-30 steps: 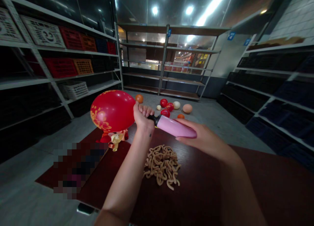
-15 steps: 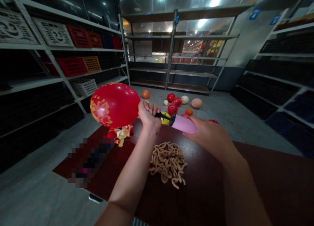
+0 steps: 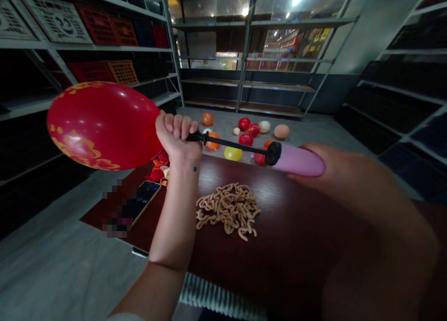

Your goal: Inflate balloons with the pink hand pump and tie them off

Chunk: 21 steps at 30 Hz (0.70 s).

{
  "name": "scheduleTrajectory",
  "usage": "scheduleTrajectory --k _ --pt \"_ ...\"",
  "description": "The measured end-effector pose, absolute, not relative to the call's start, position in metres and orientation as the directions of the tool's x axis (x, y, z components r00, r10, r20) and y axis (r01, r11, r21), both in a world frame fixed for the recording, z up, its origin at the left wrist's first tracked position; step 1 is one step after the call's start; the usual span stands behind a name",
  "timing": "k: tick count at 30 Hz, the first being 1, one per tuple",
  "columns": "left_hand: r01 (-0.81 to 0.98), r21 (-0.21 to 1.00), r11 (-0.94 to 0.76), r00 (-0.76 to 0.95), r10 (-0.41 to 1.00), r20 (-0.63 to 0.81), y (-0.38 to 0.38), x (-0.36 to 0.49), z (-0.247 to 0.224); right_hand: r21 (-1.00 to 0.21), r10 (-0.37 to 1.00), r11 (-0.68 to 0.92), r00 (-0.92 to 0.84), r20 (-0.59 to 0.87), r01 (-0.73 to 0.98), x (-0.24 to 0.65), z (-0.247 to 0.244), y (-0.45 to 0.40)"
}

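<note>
A large red balloon with yellow printing hangs at the left, its neck end at my left hand. The fingers of that hand are wrapped round the black end of a balloon pump. The pump's black rod shows at length between my hands. My right hand is closed round the pink pump barrel at the right. Below the pump, a heap of tan twisted strands lies on the dark brown table. The nozzle and balloon neck are hidden by my left hand.
A phone and limp balloons lie on the table's left part. Several inflated balloons, one of them yellow, rest on the floor beyond the table. Metal shelves stand behind, and crates fill shelves at the left.
My hands have moved apart, and more of the black rod shows between them. The red balloon has shifted left and looks larger. The view has tilted down.
</note>
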<state>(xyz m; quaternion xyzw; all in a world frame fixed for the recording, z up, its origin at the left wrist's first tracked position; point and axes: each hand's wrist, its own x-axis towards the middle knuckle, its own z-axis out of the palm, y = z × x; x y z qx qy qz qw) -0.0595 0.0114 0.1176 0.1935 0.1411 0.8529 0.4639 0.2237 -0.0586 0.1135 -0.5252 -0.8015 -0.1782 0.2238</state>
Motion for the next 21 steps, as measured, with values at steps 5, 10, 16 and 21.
scheduleTrajectory --k 5,10,16,21 --pt "-0.753 0.433 -0.496 -0.496 0.860 0.121 0.020 -0.059 0.111 0.235 0.791 0.084 -0.208 0.576 0.968 0.196 0.117 -0.056" --pt "-0.777 0.415 -0.474 -0.497 0.866 0.058 0.027 -0.040 0.106 0.263 0.719 0.067 -0.229 0.656 0.963 0.181 0.110 -0.048" --pt "-0.777 0.446 -0.443 -0.461 0.884 0.074 0.018 0.009 0.100 0.269 0.693 0.084 -0.250 0.676 0.960 0.153 0.098 -0.045" --pt "-0.775 0.446 -0.448 -0.449 0.887 0.110 0.024 0.015 0.093 0.240 0.717 0.143 -0.268 0.644 0.960 0.145 0.094 -0.041"
